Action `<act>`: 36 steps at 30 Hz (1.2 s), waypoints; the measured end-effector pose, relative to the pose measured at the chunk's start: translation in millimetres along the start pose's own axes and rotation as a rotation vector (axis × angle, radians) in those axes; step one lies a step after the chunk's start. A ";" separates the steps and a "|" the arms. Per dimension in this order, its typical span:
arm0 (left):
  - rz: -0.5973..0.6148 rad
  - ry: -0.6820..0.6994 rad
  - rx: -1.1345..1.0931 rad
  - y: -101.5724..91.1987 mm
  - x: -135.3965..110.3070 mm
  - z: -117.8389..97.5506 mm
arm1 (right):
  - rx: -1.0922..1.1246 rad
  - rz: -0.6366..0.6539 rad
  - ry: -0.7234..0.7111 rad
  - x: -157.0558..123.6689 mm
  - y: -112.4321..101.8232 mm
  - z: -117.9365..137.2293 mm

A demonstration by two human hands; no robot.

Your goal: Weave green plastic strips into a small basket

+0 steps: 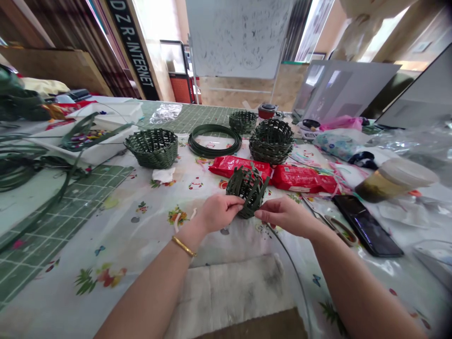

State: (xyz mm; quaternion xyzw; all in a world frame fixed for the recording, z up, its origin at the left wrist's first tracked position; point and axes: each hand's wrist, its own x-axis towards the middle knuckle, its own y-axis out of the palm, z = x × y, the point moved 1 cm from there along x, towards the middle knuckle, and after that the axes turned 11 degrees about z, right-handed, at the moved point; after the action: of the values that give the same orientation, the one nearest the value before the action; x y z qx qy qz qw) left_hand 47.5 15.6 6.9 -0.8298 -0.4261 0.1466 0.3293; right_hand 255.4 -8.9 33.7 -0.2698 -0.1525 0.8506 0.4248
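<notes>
A small, partly woven dark green basket stands between my hands, with loose strips sticking up around its rim. My left hand is closed, thumb and fingers pinching the basket's near left side. At its near right side, my right hand pinches a dark green weaving strip, which trails down toward me in a long curve. Just behind the basket lie two red packets, a left one and a right one. The inner fingertips of both hands are partly hidden.
Woven baskets stand behind: one at left, a stacked-looking one and a small one. A coil of strip lies among them. Scissors, a phone and a lidded cup are at right. A cloth lies in front.
</notes>
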 end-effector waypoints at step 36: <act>0.153 -0.195 -0.518 -0.7 1.4 7.9 | 0.344 0.119 0.050 16.9 15.3 0.8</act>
State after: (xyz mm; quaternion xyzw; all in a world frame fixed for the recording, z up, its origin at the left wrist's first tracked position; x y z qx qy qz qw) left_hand 43.8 20.3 1.6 -0.8981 -0.4150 0.1363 0.0518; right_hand 236.9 -4.4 21.3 -0.2226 0.0221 0.8808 0.4173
